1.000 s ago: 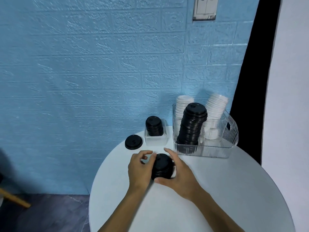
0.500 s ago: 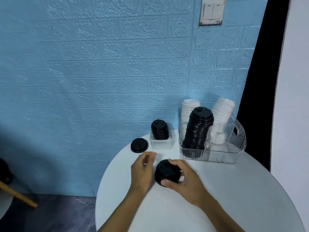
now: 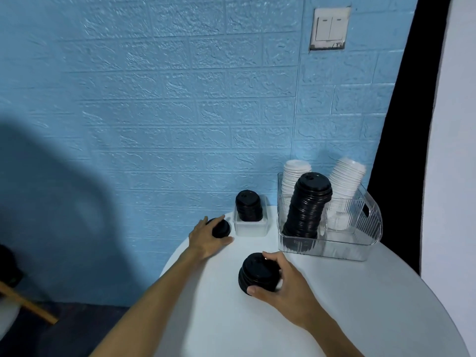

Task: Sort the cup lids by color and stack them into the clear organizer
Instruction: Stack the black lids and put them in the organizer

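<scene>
both hands on black lids at the round white table

the right hand [image 3: 288,282] is curled round a short stack of black plastic cup lids [image 3: 258,271] near the middle of the round white table [image 3: 360,305], thumb on its near edge and fingers over the far side. the left hand [image 3: 206,239] reaches out toward 11 o'clock and grips a single black plastic lid [image 3: 221,228] at the table's far edge, fingers over its left side and thumb along the near side.

just to the right of that lid, at 12 o'clock, sits a small clear square tub [image 3: 250,224] with a low stack of black lids [image 3: 249,206] inside. at 1 o'clock stands the clear ribbed plastic organizer [image 3: 360,235]. a tall leaning stack of black lids [image 3: 307,204] fills its front left part, and 2 stacks of white lids [image 3: 346,179] rise behind, 1 at the back left and 1 at the back right.

a blue brick-textured wall [image 3: 154,99] backs the table, with a white light switch [image 3: 330,28] high at 1 o'clock.
</scene>
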Tool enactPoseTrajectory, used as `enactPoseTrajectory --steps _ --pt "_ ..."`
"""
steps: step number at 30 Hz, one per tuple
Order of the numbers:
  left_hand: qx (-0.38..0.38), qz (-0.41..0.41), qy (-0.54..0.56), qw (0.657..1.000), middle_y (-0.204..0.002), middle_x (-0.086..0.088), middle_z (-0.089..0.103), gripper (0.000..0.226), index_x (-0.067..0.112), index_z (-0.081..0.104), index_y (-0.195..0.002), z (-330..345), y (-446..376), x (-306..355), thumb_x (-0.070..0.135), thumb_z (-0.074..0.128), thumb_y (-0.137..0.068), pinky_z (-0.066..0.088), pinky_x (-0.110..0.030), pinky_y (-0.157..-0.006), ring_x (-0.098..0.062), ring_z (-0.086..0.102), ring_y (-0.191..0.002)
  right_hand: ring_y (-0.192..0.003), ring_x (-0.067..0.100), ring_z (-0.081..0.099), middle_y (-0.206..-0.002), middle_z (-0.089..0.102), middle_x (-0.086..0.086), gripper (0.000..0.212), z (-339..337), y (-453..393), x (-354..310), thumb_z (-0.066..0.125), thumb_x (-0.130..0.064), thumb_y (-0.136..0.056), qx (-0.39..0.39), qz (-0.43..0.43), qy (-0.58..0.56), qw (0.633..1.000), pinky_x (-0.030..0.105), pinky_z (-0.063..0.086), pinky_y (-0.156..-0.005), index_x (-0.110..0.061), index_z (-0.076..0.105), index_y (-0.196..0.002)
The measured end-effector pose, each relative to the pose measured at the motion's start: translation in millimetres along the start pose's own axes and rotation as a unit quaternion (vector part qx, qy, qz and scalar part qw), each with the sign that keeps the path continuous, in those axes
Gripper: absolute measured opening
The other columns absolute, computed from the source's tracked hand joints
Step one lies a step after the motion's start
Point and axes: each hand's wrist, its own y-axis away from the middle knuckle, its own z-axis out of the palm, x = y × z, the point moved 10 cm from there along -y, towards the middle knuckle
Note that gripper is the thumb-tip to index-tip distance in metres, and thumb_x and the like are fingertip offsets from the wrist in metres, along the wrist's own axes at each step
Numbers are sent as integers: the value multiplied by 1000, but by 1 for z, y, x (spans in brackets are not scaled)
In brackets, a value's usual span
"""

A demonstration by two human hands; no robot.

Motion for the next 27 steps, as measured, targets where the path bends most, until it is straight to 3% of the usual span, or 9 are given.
enactPoseTrajectory --steps 2,4,8,10,13,17,23,27 --pt "40 22 11 999 -154 -2 45 74 49 47 -143 -3 1 1 61 77 -76 23 -37 -120 -16 36 -146 -113 -7 56 -121 61 -27 71 0 1 0 86 -64 -62 -2 0 -3 1000 17 46 -96 -46 51 -121" --pt "75 24 54 995 -140 -1 56 70 45 56 -137 -8 7 -1 59 80 -73 33 -33 -116 -17 52 -133 -113 -9 55 -121 61 -28 72 -1 1 0 87 -63 -61 -5 1 -8 1000 14 45 -93 -46 51 -121" --pt "164 37 173 970 -124 7 66 68 45 62 -127 -40 37 5 63 80 -64 45 -34 -109 -13 61 -119 -114 -10 54 -124 60 -27 76 0 2 0 88 -62 -60 -8 6 -16 1000 12 42 -94 -44 51 -124" --pt "193 86 214 954 -122 12 67 63 42 65 -127 -56 67 25 50 88 -68 45 -25 -105 -4 61 -116 -115 -8 54 -124 60 -26 77 0 2 -1 88 -62 -59 -5 7 -16 1000 14 42 -96 -45 51 -124" --pt "133 144 265 944 -120 19 68 61 41 68 -123 -55 111 63 34 93 -68 43 -14 -100 5 60 -114 -111 -6 58 -117 64 -24 74 -1 3 -3 89 -59 -59 1 6 -13 1000 19 47 -96 -47 51 -121" --pt "28 206 254 944 -121 16 69 62 38 70 -121 -20 146 101 30 95 -65 45 -14 -101 4 62 -114 -103 -2 65 -112 69 -21 81 -3 3 -4 91 -59 -55 4 14 -20 1000 30 55 -90 -46 45 -120" --pt "31 198 197 960 -124 20 64 67 43 68 -123 14 148 100 51 85 -59 46 -24 -106 6 58 -117 -102 3 67 -114 67 -14 105 -3 4 -1 89 -45 -56 7 17 -21 1000 32 56 -94 -55 21 -136" --pt "35 179 225 957 -120 19 65 70 43 67 -122 22 147 95 52 83 -55 49 -26 -103 7 61 -112 -115 -1 60 -127 62 -20 100 -2 3 -7 86 -41 -62 5 -19 4 1000 27 52 -100 -58 28 -143"
